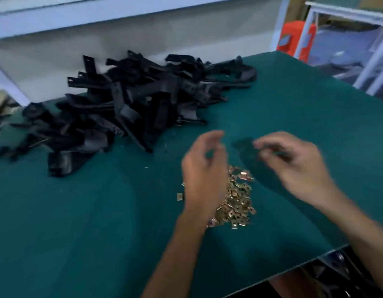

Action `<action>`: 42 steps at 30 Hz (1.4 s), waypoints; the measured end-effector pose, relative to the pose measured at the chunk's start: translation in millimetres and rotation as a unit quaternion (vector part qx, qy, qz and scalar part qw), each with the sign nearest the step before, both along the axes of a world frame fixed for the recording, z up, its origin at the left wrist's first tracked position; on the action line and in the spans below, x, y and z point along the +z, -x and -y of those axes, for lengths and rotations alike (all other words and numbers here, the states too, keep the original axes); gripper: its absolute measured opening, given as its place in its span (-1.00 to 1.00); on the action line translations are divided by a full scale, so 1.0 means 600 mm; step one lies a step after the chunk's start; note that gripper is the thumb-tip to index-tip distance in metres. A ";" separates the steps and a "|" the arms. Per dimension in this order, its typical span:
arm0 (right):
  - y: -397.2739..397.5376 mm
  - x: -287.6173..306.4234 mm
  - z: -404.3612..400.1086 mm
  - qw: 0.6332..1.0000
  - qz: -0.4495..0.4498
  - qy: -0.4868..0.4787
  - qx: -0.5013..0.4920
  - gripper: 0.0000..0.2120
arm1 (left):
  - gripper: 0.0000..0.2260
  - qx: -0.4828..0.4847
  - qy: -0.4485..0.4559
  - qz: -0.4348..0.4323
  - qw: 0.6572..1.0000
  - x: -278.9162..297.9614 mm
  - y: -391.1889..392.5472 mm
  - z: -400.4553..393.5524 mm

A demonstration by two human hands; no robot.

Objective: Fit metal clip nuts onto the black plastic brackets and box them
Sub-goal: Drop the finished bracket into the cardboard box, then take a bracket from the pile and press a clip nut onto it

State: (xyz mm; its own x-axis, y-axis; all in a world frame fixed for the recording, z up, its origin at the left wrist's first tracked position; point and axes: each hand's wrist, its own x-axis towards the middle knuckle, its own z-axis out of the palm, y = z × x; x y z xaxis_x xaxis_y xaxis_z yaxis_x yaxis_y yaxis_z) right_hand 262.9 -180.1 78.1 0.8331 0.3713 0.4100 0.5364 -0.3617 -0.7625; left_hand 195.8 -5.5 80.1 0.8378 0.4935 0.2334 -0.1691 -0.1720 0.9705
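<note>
A big heap of black plastic brackets [126, 108] lies toward the far left corner of the green table [78, 222]. Over the small pile of brass-coloured clip nuts [238, 203] near the front edge, the left hand [204, 173] hovers with fingers loosely curled, holding nothing visible. The right hand [293, 166] is blurred; I cannot tell whether its fingers pinch anything.

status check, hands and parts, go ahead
Left hand and right hand blurred above clip nuts, grip unclear. Brackets piled beyond. Nothing blocking.
</note>
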 end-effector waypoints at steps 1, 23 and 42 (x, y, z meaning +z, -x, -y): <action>-0.032 -0.002 -0.043 0.999 -0.015 0.026 0.030 -0.77 | -0.78 0.044 -0.015 -0.029 0.998 -0.021 0.001 -0.041; -0.237 0.003 -0.330 0.944 -0.283 -0.125 -0.115 -0.67 | -0.77 0.161 0.017 -0.023 0.987 -0.072 -0.025 -0.142; -0.099 0.132 -0.216 0.916 -0.336 -0.039 0.216 -0.94 | -0.83 0.181 -0.295 0.125 0.930 0.029 0.017 -0.169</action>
State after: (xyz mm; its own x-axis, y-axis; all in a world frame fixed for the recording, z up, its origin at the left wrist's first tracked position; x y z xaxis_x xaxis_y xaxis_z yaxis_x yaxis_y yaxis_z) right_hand 322.5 -50.3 157.4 0.6899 0.7167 -0.1019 0.0170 -0.1567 -0.9875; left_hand 185.9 96.1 97.2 0.5245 0.4570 0.7183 -0.2040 -0.7517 0.6272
